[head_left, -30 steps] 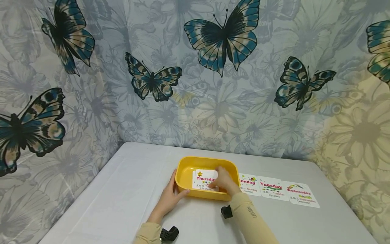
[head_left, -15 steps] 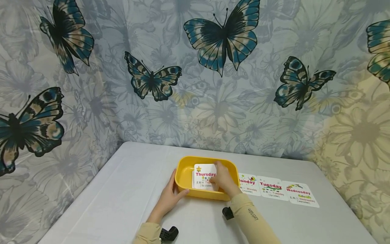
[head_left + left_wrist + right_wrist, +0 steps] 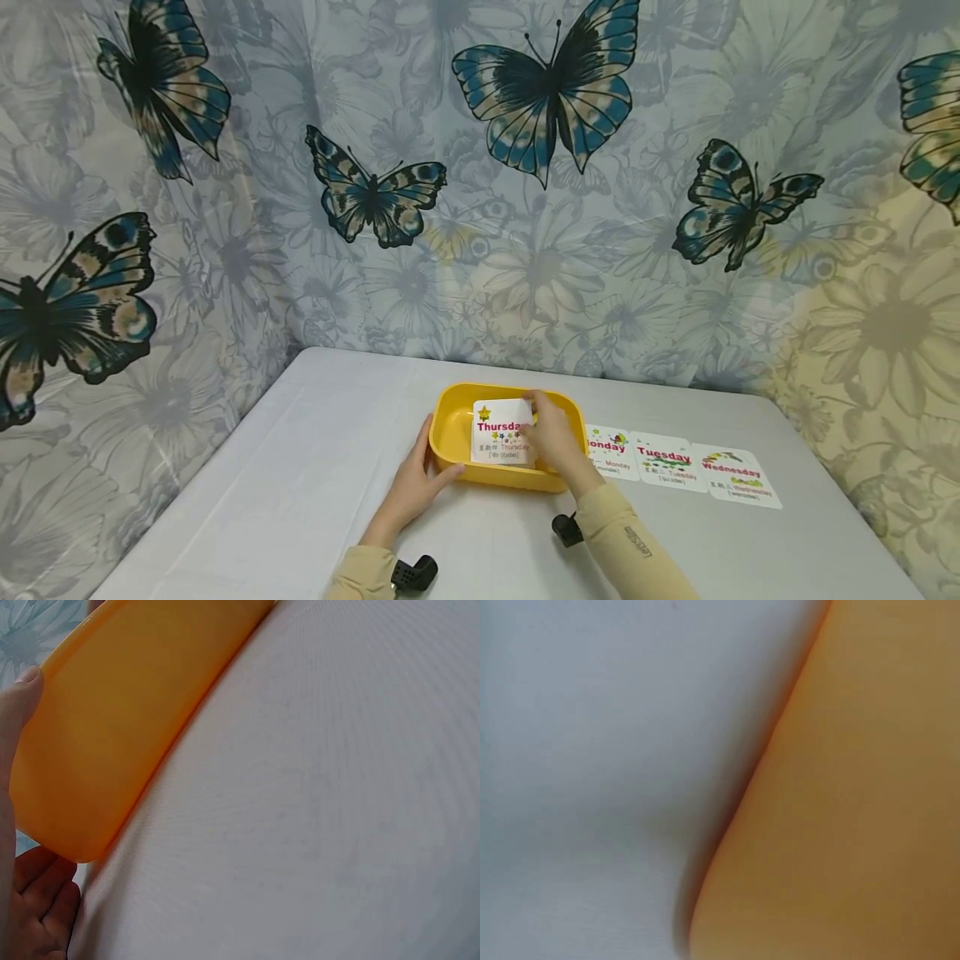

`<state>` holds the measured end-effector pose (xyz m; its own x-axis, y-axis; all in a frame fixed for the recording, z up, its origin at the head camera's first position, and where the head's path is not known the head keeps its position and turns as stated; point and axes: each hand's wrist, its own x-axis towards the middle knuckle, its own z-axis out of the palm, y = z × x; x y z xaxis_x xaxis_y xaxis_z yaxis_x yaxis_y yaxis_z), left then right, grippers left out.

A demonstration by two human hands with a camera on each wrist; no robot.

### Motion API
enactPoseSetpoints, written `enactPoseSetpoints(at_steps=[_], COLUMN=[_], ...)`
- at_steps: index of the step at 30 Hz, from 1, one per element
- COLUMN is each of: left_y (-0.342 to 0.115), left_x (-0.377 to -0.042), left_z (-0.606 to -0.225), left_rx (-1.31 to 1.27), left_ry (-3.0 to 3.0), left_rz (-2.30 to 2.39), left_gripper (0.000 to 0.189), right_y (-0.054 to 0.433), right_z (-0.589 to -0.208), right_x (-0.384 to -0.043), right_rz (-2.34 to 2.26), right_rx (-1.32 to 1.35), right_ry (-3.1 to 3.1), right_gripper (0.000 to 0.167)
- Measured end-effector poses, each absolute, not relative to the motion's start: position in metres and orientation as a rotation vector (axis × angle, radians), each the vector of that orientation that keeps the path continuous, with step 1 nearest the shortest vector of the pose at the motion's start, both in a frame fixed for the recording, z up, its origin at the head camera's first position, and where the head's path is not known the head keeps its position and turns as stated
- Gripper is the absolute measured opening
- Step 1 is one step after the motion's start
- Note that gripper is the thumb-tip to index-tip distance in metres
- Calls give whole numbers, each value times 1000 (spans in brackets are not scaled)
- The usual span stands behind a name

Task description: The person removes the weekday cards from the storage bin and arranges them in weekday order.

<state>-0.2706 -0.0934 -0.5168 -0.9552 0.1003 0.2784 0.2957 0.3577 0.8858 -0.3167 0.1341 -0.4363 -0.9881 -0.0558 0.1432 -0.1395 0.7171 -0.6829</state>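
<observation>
1. One thing has plainly moved over the last second: the Thursday card [image 3: 492, 440] appears higher in the head view, its top edge closer to the far wall of the yellow tray [image 3: 502, 477].
2. The right hand [image 3: 553, 440] has shifted slightly with it. It pinches the card's right side, with the thumb near the last letters of the red word and a finger by the upper corner. The right wrist view shows no fingers, so the grip is judged from above.
3. For the work in hand, this suggests the card has been picked up from the tray's floor, though it remains within the tray's outline. How much clearance it has, and whether more cards lie underneath, I cannot tell.
4. The left hand [image 3: 411, 492] stays where it was, gripping the tray's near left corner, its thumb at the front and its fingers round the side. That probably steadies the tray, which sits on the white table [image 3: 300, 475].
5. Unchanged too are the Monday card [image 3: 611, 465], partly hidden behind the tray's right rim, the Tuesday card [image 3: 667, 468] and the Wednesday card [image 3: 738, 482], lying in a row beside the tray.
</observation>
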Motion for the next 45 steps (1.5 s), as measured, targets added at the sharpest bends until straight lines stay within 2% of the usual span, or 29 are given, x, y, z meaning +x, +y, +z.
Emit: enactPoseSetpoints(at_steps=[12, 18, 27, 33, 45], left_y=[-91, -88, -94, -94, -94], left_x=[-265, -251, -270, -271, -270], left_z=[-508, -486, -516, -517, -516], left_rx=[-369, -397, -393, -392, -371], left_ry=[-2431, -2403, -2423, -2433, -2450], left_rz=[-1645, -1667, -1631, -1630, -1618], left_gripper=[95, 92, 95, 96, 99], right_y=[142, 155, 191, 220, 276], right_z=[-431, -428, -428, -432, -446], right_x=[-292, -280, -264, -251, -225], right_rz=[1331, 1508, 1902, 1965, 2077], right_rx=[319, 257, 70, -52, -69], right_ry=[-2565, -2412, -2255, -2217, -2228], right_gripper=[47, 46, 48, 51, 58])
